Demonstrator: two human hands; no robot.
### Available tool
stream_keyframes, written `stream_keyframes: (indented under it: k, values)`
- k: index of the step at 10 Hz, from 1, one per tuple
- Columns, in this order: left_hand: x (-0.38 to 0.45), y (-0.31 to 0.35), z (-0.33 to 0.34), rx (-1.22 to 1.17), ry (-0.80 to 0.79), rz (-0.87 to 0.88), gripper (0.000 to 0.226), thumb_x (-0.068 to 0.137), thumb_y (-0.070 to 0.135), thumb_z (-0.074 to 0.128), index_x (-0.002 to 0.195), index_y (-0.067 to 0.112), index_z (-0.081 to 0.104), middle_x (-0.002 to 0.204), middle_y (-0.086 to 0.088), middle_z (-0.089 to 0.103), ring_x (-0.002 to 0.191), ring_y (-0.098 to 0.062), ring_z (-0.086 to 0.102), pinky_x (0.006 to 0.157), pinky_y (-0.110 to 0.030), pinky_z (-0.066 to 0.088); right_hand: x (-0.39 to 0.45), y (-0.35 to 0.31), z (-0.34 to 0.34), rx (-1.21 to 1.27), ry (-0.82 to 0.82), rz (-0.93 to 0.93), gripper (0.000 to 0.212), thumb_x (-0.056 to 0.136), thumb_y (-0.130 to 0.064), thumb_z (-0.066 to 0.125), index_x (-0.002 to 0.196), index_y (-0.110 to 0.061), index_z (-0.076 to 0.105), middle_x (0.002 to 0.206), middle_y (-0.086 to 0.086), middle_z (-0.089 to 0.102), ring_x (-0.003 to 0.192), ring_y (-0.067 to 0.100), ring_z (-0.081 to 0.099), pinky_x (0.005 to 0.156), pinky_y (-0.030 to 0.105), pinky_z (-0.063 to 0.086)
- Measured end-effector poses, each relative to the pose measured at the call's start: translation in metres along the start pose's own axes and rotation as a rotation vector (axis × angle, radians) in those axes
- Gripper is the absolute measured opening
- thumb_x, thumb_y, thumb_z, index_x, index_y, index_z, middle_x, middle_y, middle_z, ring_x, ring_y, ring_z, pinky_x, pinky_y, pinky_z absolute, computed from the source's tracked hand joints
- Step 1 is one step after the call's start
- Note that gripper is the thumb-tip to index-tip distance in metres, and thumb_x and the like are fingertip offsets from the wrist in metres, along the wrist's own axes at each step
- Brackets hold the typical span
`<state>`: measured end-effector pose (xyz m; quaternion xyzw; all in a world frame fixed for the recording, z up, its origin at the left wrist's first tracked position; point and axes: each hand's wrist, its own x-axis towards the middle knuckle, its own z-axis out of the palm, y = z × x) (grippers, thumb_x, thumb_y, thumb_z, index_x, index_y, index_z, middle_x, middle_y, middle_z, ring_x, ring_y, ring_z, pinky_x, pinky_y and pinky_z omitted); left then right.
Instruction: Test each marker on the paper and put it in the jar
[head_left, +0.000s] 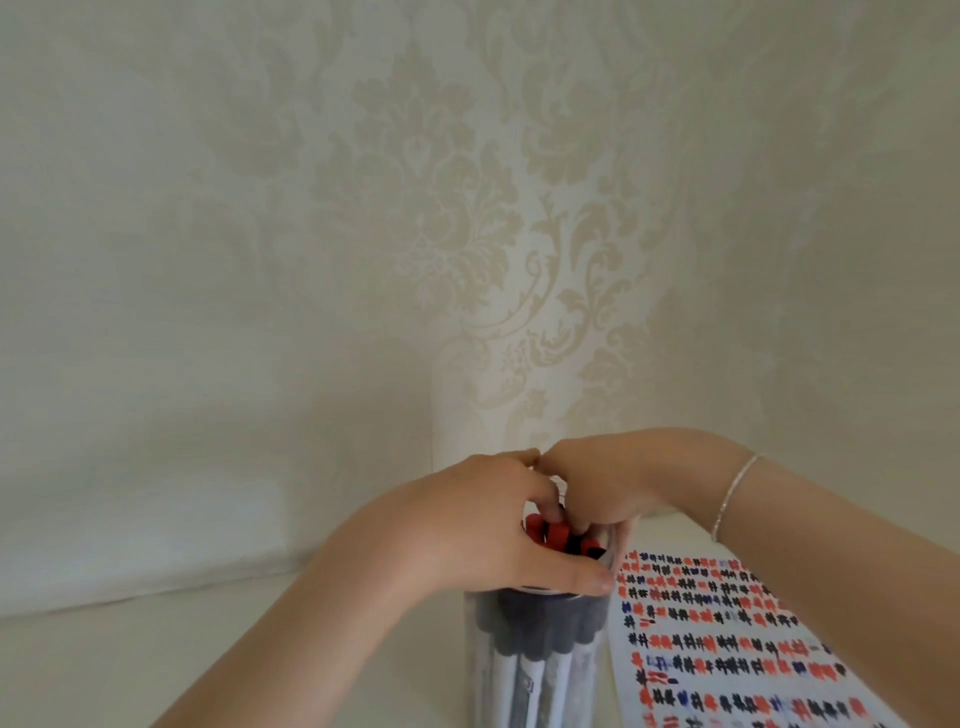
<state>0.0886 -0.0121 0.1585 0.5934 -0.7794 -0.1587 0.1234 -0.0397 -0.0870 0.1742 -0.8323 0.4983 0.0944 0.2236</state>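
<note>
Hands over jar, paper beside.

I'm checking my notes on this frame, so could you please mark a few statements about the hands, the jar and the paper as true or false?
1. Both hands are at the mouth of the jar. True: the left hand and the right hand meet over its rim.
2. The jar is empty. False: markers with red caps fill its top, and dark caps show through its clear wall.
3. The paper lies to the right of the jar. True.
4. The paper is blank. False: rows of red, black and blue marks cover it.
5. A bracelet is on the left wrist. False: the bracelet is on the right wrist.
</note>
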Motion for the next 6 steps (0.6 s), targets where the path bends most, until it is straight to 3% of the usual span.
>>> stream_keyframes:
  k: [1, 2, 3, 4, 5, 6]
  values:
    - [-0.001, 0.001, -0.001, 0.082, -0.016, -0.002, 0.05, 0.072, 0.069, 0.063, 0.109, 0.036, 0.067, 0.147, 0.019, 0.037, 0.138, 0.013, 0.008, 0.104, -0.028, 0.034, 0.002, 0.003, 0.001, -0.051, 0.025, -0.046, 0.061, 0.089, -0.001, 0.048, 0.145, -0.017, 0.03, 0.129, 0.013, 0.054, 0.094, 0.03, 0.069, 0.066, 0.023, 0.054]
    - [-0.003, -0.002, -0.002, 0.067, -0.049, -0.028, 0.055, 0.07, 0.079, 0.053, 0.115, 0.047, 0.062, 0.147, 0.019, 0.038, 0.141, 0.009, 0.003, 0.11, -0.036, 0.029, 0.0, 0.006, 0.001, -0.013, 0.03, -0.064, 0.061, 0.088, 0.0, 0.049, 0.143, -0.02, 0.033, 0.132, 0.014, 0.051, 0.09, 0.031, 0.071, 0.062, 0.022, 0.057]
    - [-0.004, -0.007, -0.004, 0.037, -0.034, -0.055, 0.053, 0.074, 0.081, 0.042, 0.115, 0.053, 0.06, 0.153, 0.016, 0.029, 0.142, 0.001, 0.018, 0.11, -0.038, 0.03, -0.002, 0.009, -0.001, 0.044, -0.015, -0.064, 0.057, 0.086, 0.003, 0.053, 0.138, -0.017, 0.041, 0.126, 0.016, 0.057, 0.089, 0.03, 0.071, 0.069, 0.027, 0.059]
    - [0.002, -0.012, -0.004, 0.015, -0.012, -0.004, 0.043, 0.087, 0.067, 0.041, 0.113, 0.043, 0.066, 0.152, 0.013, 0.03, 0.139, -0.002, 0.026, 0.11, -0.033, 0.029, -0.01, 0.008, -0.003, 0.112, -0.01, -0.035, 0.06, 0.086, 0.001, 0.059, 0.139, -0.018, 0.04, 0.122, 0.016, 0.061, 0.087, 0.023, 0.071, 0.08, 0.035, 0.059]
    - [0.001, -0.015, -0.006, -0.06, 0.04, 0.085, 0.029, 0.096, 0.047, 0.044, 0.116, 0.04, 0.065, 0.148, 0.012, 0.039, 0.136, 0.001, 0.03, 0.112, -0.029, 0.026, -0.037, 0.009, -0.016, -0.025, 0.252, -0.113, 0.047, 0.09, -0.016, 0.061, 0.134, -0.025, 0.048, 0.128, 0.0, 0.059, 0.102, 0.014, 0.062, 0.095, 0.03, 0.049]
    - [-0.014, -0.015, -0.027, -0.35, 0.291, 0.158, 0.022, 0.095, 0.034, 0.052, 0.112, 0.045, 0.06, 0.129, 0.016, 0.058, 0.121, 0.005, 0.05, 0.11, -0.026, 0.035, -0.086, 0.014, -0.031, 0.196, 0.702, -0.323, 0.027, 0.091, -0.021, 0.062, 0.117, -0.029, 0.06, 0.112, -0.01, 0.067, 0.1, 0.004, 0.063, 0.096, 0.028, 0.048]
